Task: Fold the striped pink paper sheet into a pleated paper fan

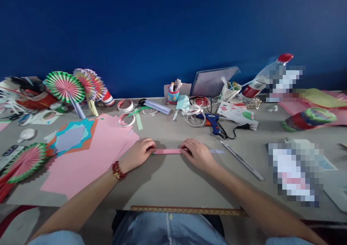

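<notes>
A narrow pink paper strip point(168, 151), apparently folded, lies crosswise on the grey table in front of me. My left hand point(141, 151) closes its fingers on the left end, where a bit of green edge shows. At the right end, my right hand point(199, 154) is closed on the strip with bent fingers. A pale bluish strip point(217, 151) pokes out beyond my right hand. Large pink paper sheets point(92, 151) lie by my left forearm. To the right of my right hand rests a utility knife point(242, 161).
Folded paper fans point(65, 87) stand at the back left. Along the back are tape rolls point(125, 105), a pen cup point(173, 94), a blue glue gun point(213, 122) with its cord, and a plastic bottle point(256, 85). A patterned strip point(187, 210) runs along the front edge.
</notes>
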### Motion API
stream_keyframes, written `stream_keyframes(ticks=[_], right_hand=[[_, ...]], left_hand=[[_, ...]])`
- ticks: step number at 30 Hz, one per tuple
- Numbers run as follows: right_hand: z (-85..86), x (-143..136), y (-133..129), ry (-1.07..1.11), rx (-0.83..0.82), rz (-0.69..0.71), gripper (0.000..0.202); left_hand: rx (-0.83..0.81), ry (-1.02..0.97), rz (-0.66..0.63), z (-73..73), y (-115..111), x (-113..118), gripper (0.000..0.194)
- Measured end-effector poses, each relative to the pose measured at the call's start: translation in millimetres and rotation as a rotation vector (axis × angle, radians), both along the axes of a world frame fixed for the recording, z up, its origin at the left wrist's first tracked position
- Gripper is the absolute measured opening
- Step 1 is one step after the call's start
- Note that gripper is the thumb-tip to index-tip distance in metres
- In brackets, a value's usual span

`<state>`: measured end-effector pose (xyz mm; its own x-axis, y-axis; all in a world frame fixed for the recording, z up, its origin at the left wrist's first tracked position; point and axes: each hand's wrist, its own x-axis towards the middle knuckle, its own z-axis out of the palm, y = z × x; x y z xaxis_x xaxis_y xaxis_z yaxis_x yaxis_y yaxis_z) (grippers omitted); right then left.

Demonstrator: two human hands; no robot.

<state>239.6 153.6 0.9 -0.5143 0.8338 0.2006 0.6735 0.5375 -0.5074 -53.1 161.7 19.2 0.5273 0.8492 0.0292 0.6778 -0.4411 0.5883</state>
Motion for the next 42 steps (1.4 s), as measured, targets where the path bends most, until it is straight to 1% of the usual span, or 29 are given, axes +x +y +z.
stream_keyframes(ticks=[8,14,17,20,25,42], right_hand=[[3.3,0,1,-0.009,-0.005,0.01,0.012],[4.0,-1,0,0.012,0.004,0.004,0.013],[4.2,0,1,0.019,-0.01,0.006,0.013],[5.8,3,5,0.051,-0.059,0.039,0.013],[10.1,9,10,0.107,-0.139,0.059,0.015],[10.3,16,15,0.129,-0.174,0.138,0.014]], left_hand=[[0.061,0.001,-0.027,-3.7,-1,-2,0.018],[0.087,-0.001,-0.013,-4.5,-3,-2,0.017],[0.096,0.0,-0.02,-5.8,-3,-2,0.018],[0.108,-0.002,-0.019,-7.0,-4,-2,0.018],[0.095,0.002,-0.019,-8.0,-4,-3,0.018],[0.09,0.01,-0.01,-7.3,-4,-3,0.02]])
